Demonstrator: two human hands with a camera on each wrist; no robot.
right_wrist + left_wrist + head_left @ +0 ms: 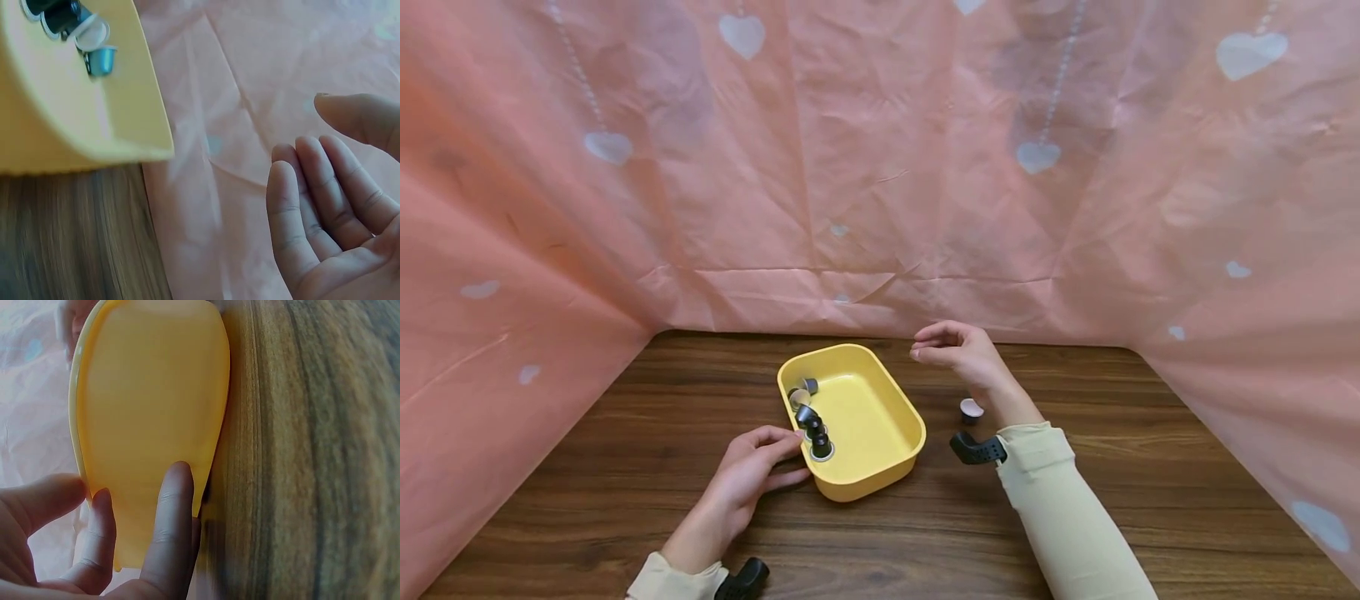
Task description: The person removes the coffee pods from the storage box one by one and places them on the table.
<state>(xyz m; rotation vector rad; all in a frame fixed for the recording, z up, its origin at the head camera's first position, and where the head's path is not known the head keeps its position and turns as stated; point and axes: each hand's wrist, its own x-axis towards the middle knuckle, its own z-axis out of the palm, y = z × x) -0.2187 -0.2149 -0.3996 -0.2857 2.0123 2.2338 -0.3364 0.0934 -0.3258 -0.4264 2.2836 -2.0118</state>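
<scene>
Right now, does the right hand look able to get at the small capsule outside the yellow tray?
Probably yes: the right hand is empty, and the capsule stands in plain view on the table, outside the tray; the hand would likely need to draw back and lower first.

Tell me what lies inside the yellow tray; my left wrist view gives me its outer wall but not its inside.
Observer: Several pods, bunched along the left side of the tray as the head view shows it.

Operator: Are any outside it?

Observer: Yes, a lone pod is on the table, to the right of the tray in the head view.

Operator: I catch only a bit of the right hand at the edge of my picture. Is it holding anything?

Observer: No, the right wrist view shows the right hand with nothing in its grip.
</scene>
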